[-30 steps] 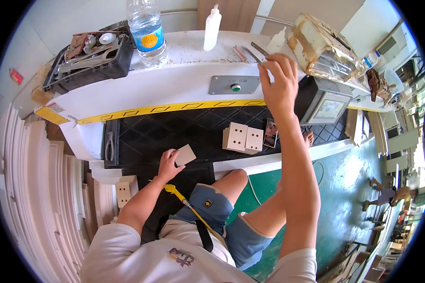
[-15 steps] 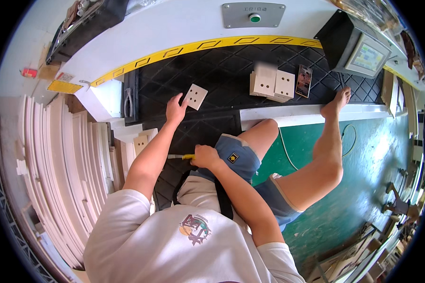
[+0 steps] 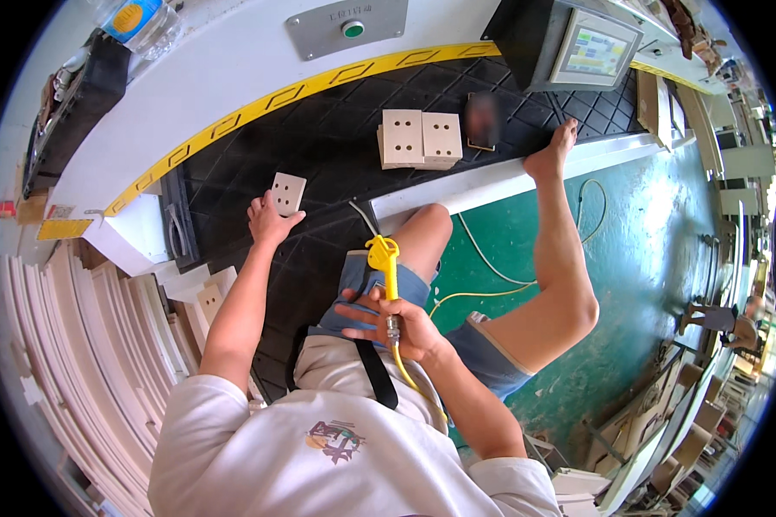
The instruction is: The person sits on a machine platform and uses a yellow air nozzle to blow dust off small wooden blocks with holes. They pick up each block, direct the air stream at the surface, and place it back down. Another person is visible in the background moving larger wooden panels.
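My left hand (image 3: pixel 271 221) has its fingers along the left edge of a pale wooden block with several drilled holes (image 3: pixel 291 189) and its thumb at the lower right corner. The block is on the black ribbed mat, tilted toward me. A yellow air blow gun (image 3: pixel 382 254) lies in my right hand (image 3: pixel 412 327), above my lap. Its nozzle points up and left, and its hose trails down over my palm. The right fingers are partly spread, so the hold looks loose. Farther right on the mat stand two stacks of similar drilled blocks (image 3: pixel 421 142), side by side.
A blurred dark rectangular item (image 3: pixel 482 121) lies right of the stacks. Beyond it stands a screen box (image 3: pixel 597 52). A green button (image 3: pixel 353 30) sits on the machine's panel. Long pale boards (image 3: pixel 103 345) are stacked at left. A yellow hose (image 3: pixel 483 294) crosses the green floor.
The view has shifted, so the bench sits farther left and higher. My right hand has turned its palm up and loosened; the blow gun now points away. My left hand has closed around the block's edges.
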{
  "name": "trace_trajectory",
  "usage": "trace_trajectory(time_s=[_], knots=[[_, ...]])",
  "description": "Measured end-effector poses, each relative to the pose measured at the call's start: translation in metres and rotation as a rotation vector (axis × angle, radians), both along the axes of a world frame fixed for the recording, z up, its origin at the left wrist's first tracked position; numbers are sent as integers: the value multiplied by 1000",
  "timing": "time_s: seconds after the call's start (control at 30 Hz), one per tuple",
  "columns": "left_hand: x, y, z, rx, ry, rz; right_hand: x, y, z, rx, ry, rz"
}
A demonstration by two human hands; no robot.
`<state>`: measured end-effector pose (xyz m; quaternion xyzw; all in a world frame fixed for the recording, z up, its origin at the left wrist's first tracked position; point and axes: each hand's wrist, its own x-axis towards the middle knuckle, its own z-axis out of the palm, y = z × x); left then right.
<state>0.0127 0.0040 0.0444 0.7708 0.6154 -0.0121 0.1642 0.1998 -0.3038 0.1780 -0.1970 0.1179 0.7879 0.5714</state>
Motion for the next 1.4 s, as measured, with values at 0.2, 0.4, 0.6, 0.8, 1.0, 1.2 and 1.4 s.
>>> trace_trajectory(time_s=[0.2,0.4,0.6,0.8,1.0,1.2,1.4], knots=[[-7,-44,-37,331,-266,30,-8,-12,38,-392,-603,172],[-14,-74,-43,392,-350,-62,-8,-5,33,-219,-1013,545],[-30,-76,-43,443,-340,-124,-18,57,0,-3,-1582,641],[-30,-80,-44,413,-352,-82,-28,99,2,-82,-1775,585],[-31,-85,-51,481,-525,2,-27,90,6,-4,-1632,613],[-24,-87,-53,460,-592,52,-27,91,11,27,-1631,678],[-18,-72,-58,552,-590,68,-29,73,-23,68,-1535,577]])
